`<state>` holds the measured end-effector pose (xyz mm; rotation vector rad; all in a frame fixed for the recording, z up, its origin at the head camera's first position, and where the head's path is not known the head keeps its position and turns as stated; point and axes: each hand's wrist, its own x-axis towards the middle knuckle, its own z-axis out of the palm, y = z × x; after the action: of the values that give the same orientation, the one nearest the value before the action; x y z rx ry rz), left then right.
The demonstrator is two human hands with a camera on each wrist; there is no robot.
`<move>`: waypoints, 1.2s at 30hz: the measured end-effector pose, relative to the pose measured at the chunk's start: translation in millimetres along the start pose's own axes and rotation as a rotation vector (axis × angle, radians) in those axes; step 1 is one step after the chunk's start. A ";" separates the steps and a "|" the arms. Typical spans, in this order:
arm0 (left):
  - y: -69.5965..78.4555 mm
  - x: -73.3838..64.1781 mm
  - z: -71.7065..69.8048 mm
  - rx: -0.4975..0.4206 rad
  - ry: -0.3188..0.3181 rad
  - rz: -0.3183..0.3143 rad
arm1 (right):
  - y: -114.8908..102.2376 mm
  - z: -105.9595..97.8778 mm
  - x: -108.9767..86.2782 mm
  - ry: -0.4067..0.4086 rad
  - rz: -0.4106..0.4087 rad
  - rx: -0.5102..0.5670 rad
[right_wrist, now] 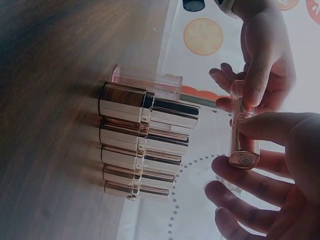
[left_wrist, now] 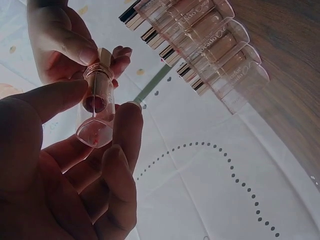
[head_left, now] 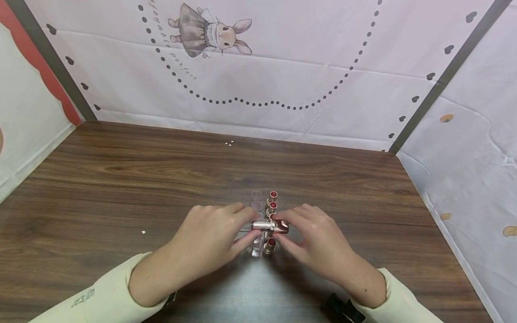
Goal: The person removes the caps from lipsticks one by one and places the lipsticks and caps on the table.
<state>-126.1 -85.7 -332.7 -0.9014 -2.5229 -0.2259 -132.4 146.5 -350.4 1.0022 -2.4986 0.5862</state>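
Note:
Over the table a lipstick (head_left: 281,227) lies level between both hands, its clear cap (head_left: 258,225) around the bullet end. My left hand (head_left: 210,233) pinches the cap between thumb and fingers. The shiny rose-gold base (right_wrist: 244,159) is pinched by my right hand (head_left: 319,231). Whether the cap is fully seated I cannot tell. Beneath the hands stands a row of uncapped red lipsticks (head_left: 273,195), partly covered by the held one. Alongside on the left runs a row of clear caps (head_left: 256,196); in the right wrist view the gold lipstick bases (right_wrist: 122,105) show side-on.
The wood-grain table (head_left: 161,179) has small white bits (head_left: 230,144) near its back edge and another white speck (head_left: 143,232) at left. A fabric backdrop with a printed rabbit (head_left: 210,33) rises behind, with side panels left and right.

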 end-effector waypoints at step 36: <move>-0.4 -0.9 -1.2 -0.018 0.024 0.030 | 1.7 -0.7 -2.7 -0.115 0.069 -0.041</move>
<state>-125.3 -86.9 -332.0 -0.9368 -2.4870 -0.2495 -131.7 149.5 -351.5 0.9636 -2.6440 0.5090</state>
